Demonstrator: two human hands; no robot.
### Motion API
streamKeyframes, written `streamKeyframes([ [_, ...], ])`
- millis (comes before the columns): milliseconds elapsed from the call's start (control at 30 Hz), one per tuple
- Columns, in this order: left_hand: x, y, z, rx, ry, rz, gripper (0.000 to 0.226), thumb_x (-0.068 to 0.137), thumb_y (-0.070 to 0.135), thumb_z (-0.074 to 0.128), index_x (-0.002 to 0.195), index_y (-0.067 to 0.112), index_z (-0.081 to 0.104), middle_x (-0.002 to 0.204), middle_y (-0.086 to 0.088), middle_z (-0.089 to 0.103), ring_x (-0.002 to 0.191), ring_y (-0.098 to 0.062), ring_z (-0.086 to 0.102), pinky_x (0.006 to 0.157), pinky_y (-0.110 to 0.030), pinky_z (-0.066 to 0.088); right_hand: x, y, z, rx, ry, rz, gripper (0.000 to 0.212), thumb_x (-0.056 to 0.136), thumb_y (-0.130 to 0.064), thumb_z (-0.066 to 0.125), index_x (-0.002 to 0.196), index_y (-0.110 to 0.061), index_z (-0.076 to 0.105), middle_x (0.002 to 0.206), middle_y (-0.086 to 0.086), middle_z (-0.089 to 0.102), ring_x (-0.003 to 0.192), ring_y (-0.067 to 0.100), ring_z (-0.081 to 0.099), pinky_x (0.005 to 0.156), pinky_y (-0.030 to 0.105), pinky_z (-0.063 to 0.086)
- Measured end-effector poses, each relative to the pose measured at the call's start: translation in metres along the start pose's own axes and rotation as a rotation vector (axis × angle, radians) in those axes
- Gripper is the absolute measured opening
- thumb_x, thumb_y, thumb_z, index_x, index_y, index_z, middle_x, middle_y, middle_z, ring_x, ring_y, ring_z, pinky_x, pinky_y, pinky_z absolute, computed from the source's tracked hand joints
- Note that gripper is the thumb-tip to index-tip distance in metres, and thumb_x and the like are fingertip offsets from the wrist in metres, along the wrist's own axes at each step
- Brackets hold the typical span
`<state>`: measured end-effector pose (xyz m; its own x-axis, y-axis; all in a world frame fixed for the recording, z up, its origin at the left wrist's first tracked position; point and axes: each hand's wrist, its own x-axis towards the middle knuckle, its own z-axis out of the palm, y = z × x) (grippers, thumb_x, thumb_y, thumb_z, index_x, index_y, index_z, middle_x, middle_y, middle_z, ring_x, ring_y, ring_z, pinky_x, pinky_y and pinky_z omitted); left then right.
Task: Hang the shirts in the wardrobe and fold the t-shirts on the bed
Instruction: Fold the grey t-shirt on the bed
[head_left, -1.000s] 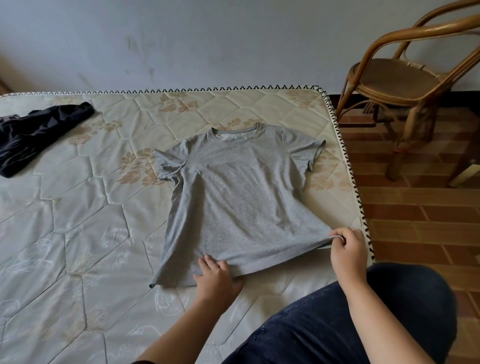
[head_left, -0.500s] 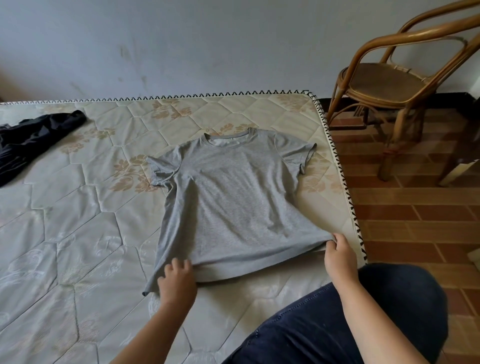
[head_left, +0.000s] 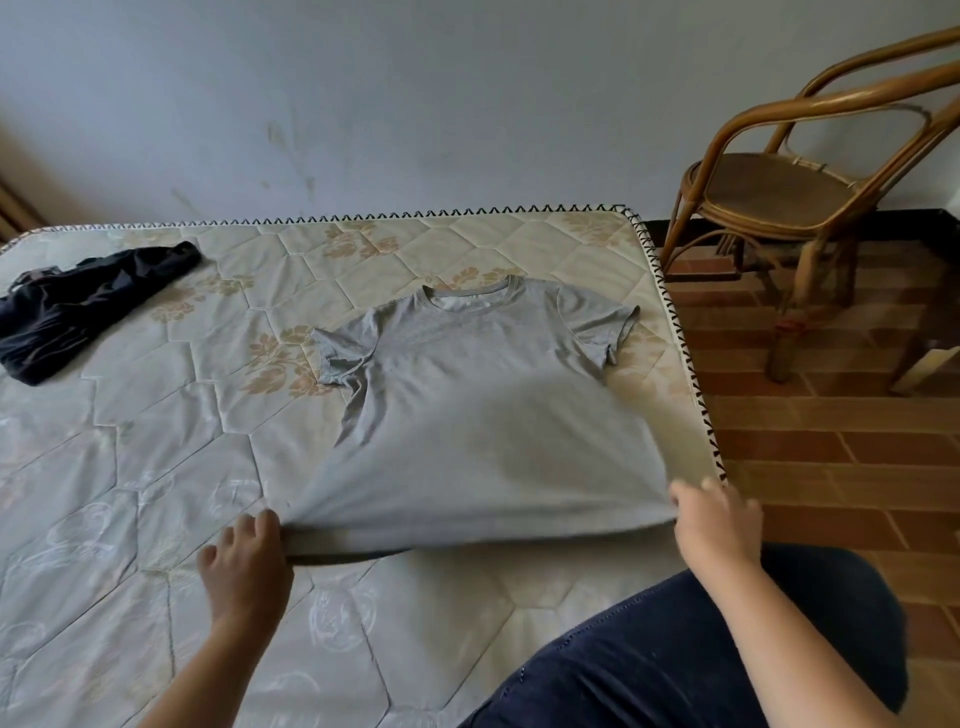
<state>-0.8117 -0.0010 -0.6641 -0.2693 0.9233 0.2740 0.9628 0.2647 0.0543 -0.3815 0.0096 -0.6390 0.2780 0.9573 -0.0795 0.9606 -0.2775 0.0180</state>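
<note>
Head view | grey t-shirt (head_left: 483, 415) spread front-up on bed (head_left: 156, 467), collar toward wall, hem lifted off mattress | left hand (head_left: 247, 564) grip pinching left hem corner | right hand (head_left: 714, 519) grip pinching right hem corner | dark garment (head_left: 78, 306) far left | rattan chair (head_left: 810, 197) beside bed.

Quilted bed (head_left: 156, 519) under grey t-shirt (head_left: 483, 415), dark garment (head_left: 78, 312)

T-shirt: grey t-shirt (head_left: 483, 415) lies front-up on the bed (head_left: 156, 467), collar toward the wall, hem lifted.
Left hand (head_left: 244, 566): pinches the hem's left corner.
Right hand (head_left: 717, 525): pinches the right corner.
Far left: dark garment (head_left: 78, 306).
Floor: rattan chair (head_left: 779, 197).
</note>
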Motion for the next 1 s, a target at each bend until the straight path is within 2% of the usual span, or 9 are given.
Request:
streamKeyframes([
  [67, -0.015, -0.004, 0.014, 0.0, -0.154, -0.075, 0.027, 0.056, -0.016, 0.066, 0.072, 0.001, 0.051, 0.065, -0.02, 0.055, 0.061, -0.037, 0.056, 0.06, -0.04, 0.032, -0.005, -0.001, 0.013, -0.025, -0.198, 0.0, 0.032, 0.094, -0.007, 0.035, 0.113, -0.022, 0.056, 0.111, 0.0, 0.056, 0.104, 0.02, 0.053, 0.085, 0.029, 0.041],
  [167, -0.02, -0.007, 0.029, -0.222, -0.351, -0.469, 0.018, 0.074, 0.001, 0.062, 0.08, 0.003, 0.044, 0.077, -0.019, 0.056, 0.07, -0.034, 0.053, 0.061, -0.035, 0.034, -0.003, -0.003, 0.014, -0.026, -0.236, 0.022, 0.028, 0.095, -0.01, 0.036, 0.109, -0.022, 0.057, 0.11, 0.0, 0.058, 0.101, 0.018, 0.055, 0.082, 0.028, 0.045],
  [367, 0.0, 0.003, 0.029, -0.649, -0.315, -0.734, 0.016, 0.086, -0.007, 0.041, 0.102, -0.008, 0.041, 0.086, -0.026, 0.053, 0.079, -0.038, 0.05, 0.067, -0.041, 0.037, 0.0, 0.003, 0.012, 0.163, -0.273, 0.118, 0.024, 0.095, -0.007, 0.035, 0.101, -0.018, 0.054, 0.1, 0.001, 0.059, 0.085, 0.017, 0.053, 0.07, 0.026, 0.042],
  [500, 0.0, 0.005, 0.032, -0.597, -0.423, -0.715, 0.017, 0.085, -0.008, 0.044, 0.101, -0.003, 0.041, 0.092, -0.027, 0.055, 0.081, -0.037, 0.052, 0.068, -0.043, 0.041, -0.002, 0.002, 0.01, 0.174, -0.345, 0.1, 0.018, 0.094, -0.008, 0.037, 0.099, -0.017, 0.052, 0.098, 0.001, 0.058, 0.086, 0.017, 0.053, 0.068, 0.026, 0.041],
  [600, -0.002, 0.005, 0.027, -0.607, -0.374, -0.683, 0.019, 0.084, -0.009, 0.044, 0.1, 0.002, 0.041, 0.089, -0.023, 0.054, 0.08, -0.035, 0.05, 0.069, -0.041, 0.04, 0.004, 0.0, 0.01, 0.319, -0.351, 0.092, 0.018, 0.093, -0.005, 0.038, 0.092, -0.016, 0.052, 0.095, 0.004, 0.058, 0.082, 0.018, 0.053, 0.064, 0.027, 0.04],
  [700, 0.013, 0.006, 0.005, -0.719, -0.172, -0.616, 0.035, 0.081, -0.015, 0.038, 0.108, 0.006, 0.045, 0.092, -0.019, 0.052, 0.082, -0.03, 0.048, 0.07, -0.038, 0.036, 0.018, -0.009, -0.012, 0.685, -0.114, 0.14, 0.021, 0.095, -0.004, 0.037, 0.091, -0.013, 0.056, 0.091, 0.006, 0.055, 0.075, 0.019, 0.049, 0.061, 0.029, 0.038],
  [833, 0.035, 0.002, -0.02, -0.826, 0.073, -0.538, 0.048, 0.074, -0.02, 0.039, 0.114, 0.005, 0.049, 0.093, -0.016, 0.055, 0.078, -0.029, 0.05, 0.063, -0.034, 0.037, 0.03, -0.016, -0.042, 1.046, 0.364, 0.222, 0.027, 0.09, 0.006, 0.036, 0.085, -0.008, 0.058, 0.099, 0.004, 0.049, 0.088, 0.021, 0.045, 0.073, 0.029, 0.034],
  [900, 0.033, -0.004, -0.022, -0.822, 0.083, -0.526, 0.045, 0.074, -0.02, 0.039, 0.11, 0.005, 0.049, 0.087, -0.017, 0.057, 0.073, -0.03, 0.05, 0.06, -0.034, 0.036, 0.024, -0.009, -0.034, 0.981, 0.321, 0.252, 0.029, 0.088, 0.008, 0.036, 0.084, -0.009, 0.059, 0.097, 0.004, 0.047, 0.084, 0.023, 0.046, 0.069, 0.03, 0.034],
  [1000, 0.011, -0.015, 0.0, -0.659, -0.074, -0.45, 0.035, 0.077, -0.016, 0.04, 0.1, 0.009, 0.048, 0.085, -0.013, 0.059, 0.072, -0.032, 0.052, 0.058, -0.035, 0.033, 0.012, 0.004, 0.006, 0.573, -0.08, 0.204, 0.029, 0.091, 0.002, 0.036, 0.082, -0.012, 0.06, 0.084, 0.006, 0.054, 0.068, 0.021, 0.048, 0.056, 0.029, 0.035],
])
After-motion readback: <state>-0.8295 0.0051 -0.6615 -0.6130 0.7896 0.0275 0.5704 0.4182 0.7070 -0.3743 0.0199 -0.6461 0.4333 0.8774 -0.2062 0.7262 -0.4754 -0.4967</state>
